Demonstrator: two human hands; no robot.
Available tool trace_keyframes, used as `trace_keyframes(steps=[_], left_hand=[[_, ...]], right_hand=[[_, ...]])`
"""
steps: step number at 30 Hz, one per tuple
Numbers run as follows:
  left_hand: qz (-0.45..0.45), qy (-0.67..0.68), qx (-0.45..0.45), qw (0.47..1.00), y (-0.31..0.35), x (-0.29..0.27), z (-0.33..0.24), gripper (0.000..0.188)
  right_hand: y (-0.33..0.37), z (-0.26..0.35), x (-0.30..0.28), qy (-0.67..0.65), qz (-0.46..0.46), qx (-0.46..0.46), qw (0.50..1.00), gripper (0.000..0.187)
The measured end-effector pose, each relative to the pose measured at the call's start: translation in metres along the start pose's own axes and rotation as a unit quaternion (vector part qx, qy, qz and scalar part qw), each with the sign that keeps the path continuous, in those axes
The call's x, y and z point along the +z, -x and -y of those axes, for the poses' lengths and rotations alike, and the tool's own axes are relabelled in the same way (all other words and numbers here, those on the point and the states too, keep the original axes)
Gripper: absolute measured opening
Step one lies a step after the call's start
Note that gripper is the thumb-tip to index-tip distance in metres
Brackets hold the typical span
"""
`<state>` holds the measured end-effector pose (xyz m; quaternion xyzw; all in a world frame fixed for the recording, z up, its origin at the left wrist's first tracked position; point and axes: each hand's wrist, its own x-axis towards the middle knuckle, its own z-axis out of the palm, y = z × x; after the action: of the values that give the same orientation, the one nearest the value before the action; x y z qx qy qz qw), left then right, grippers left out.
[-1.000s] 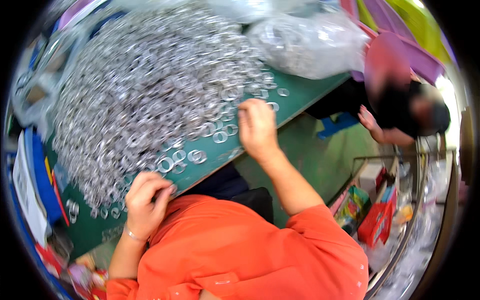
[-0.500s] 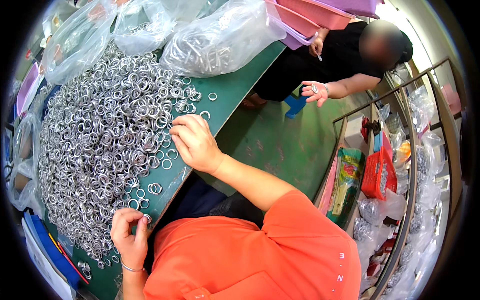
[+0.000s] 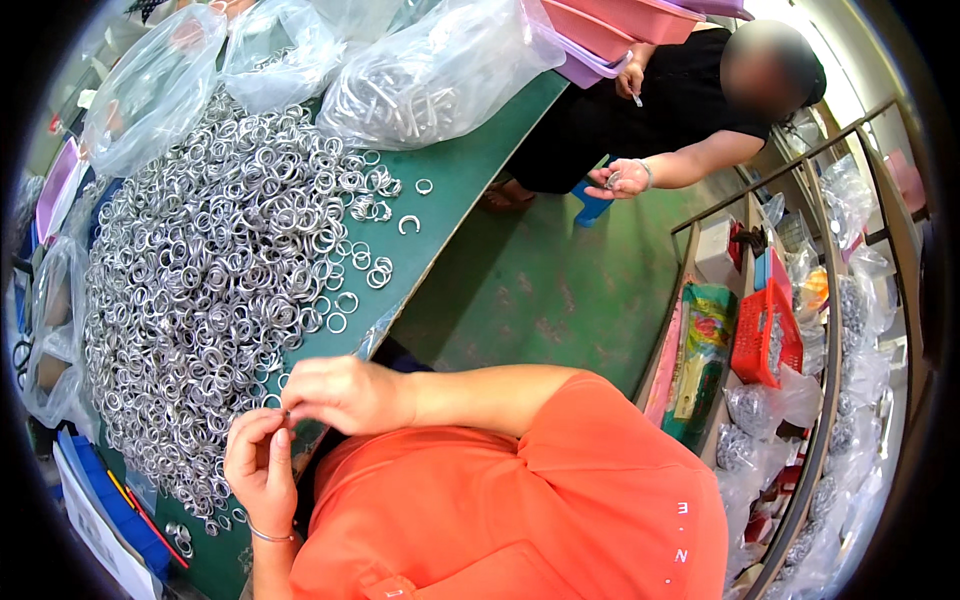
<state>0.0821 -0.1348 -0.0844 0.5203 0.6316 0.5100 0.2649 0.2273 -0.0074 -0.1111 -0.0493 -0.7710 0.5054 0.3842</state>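
Observation:
My left hand (image 3: 262,465), with a thin bangle at its wrist, pinches a small metal ring (image 3: 287,415) between thumb and fingers. The fingertips of my right hand (image 3: 345,393) close on the same spot from the other side, hiding most of the ring. Both hands are over the near edge of the green table (image 3: 455,170). Just beyond them spreads a large heap of silvery metal rings (image 3: 210,270). A few loose rings (image 3: 380,270) lie along its right side, and one open, C-shaped ring (image 3: 409,225) sits apart.
Clear plastic bags (image 3: 430,85) stand along the table's back. Pink and purple tubs (image 3: 590,30) are stacked behind. Across the green floor (image 3: 540,290), another person in black (image 3: 690,100) extends a hand (image 3: 625,178). Shelves with bagged parts and a red basket (image 3: 765,335) line the right.
My right hand has moved from the heap's right edge down and left to meet my left hand at the ring. The other person's outstretched hand has turned and its fingers have curled.

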Motion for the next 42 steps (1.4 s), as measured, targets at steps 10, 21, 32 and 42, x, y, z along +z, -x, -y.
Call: trace_keyframes(steps=[10,21,32,42], left_hand=[[-0.08,-0.249,0.099,0.96,0.016,-0.017,-0.001,0.016],[-0.085,-0.419,0.034,0.903,0.044,-0.026,0.007,0.024],[-0.069,-0.462,-0.023,0.884,0.051,-0.018,0.019,0.034],[-0.082,-0.463,-0.016,0.883,0.05,-0.016,0.019,0.031]], right_hand=[[0.001,-0.019,-0.075,0.274,-0.1,0.103,0.951,0.005],[-0.003,-0.031,-0.078,0.326,-0.14,0.113,0.928,0.013],[-0.005,-0.021,-0.098,0.363,-0.15,0.125,0.911,0.005],[0.007,-0.021,-0.102,0.39,-0.165,0.163,0.891,0.008]])
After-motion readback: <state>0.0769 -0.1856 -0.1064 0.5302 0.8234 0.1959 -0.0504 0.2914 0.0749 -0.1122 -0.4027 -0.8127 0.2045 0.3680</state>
